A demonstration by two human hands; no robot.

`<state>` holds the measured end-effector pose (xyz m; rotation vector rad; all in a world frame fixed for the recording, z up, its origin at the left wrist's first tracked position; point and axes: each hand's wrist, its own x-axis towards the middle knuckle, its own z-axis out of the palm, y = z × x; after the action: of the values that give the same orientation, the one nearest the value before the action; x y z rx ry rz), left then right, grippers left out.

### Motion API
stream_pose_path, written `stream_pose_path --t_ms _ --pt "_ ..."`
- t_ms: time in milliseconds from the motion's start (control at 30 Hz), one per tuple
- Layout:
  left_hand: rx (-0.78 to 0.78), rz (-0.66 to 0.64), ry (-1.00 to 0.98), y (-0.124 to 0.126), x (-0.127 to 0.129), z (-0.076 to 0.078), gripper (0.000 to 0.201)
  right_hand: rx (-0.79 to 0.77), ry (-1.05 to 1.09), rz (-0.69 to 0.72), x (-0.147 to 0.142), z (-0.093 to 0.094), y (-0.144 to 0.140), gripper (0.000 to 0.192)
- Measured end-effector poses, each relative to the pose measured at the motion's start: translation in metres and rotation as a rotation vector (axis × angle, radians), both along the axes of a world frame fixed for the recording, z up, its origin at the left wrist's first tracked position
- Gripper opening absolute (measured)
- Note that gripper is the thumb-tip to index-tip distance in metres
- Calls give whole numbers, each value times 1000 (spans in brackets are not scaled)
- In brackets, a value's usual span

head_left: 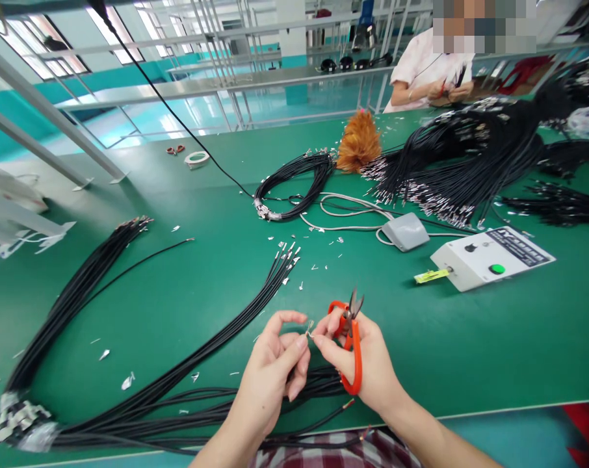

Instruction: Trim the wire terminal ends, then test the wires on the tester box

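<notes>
Left hand: grip pinched on a small metal terminal at a black wire's end | Right hand: grip closed around orange scissors, fingertips touching the terminal | Place: above the green table, near its front edge, over a black wire bundle.

- Bright, even daylight comes from the windows at upper left; the panes are blown out to near white.
- The green surface carries a pale sheen toward its far left end.
- Shadows are soft and short, lying close under the hands and cables.
- Wide-angle bending curves straight rails and the surface's edge near the borders.
- Focus is sharp in the middle, softer at the corners.
</notes>
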<state>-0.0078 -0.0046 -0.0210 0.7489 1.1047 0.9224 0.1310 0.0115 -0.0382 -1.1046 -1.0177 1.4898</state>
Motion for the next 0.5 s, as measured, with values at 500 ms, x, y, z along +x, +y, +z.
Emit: stream_pose_path --t_ms 500 --pt "92 26 92 2 -4 4 37 167 -627 126 30 0 6 24"
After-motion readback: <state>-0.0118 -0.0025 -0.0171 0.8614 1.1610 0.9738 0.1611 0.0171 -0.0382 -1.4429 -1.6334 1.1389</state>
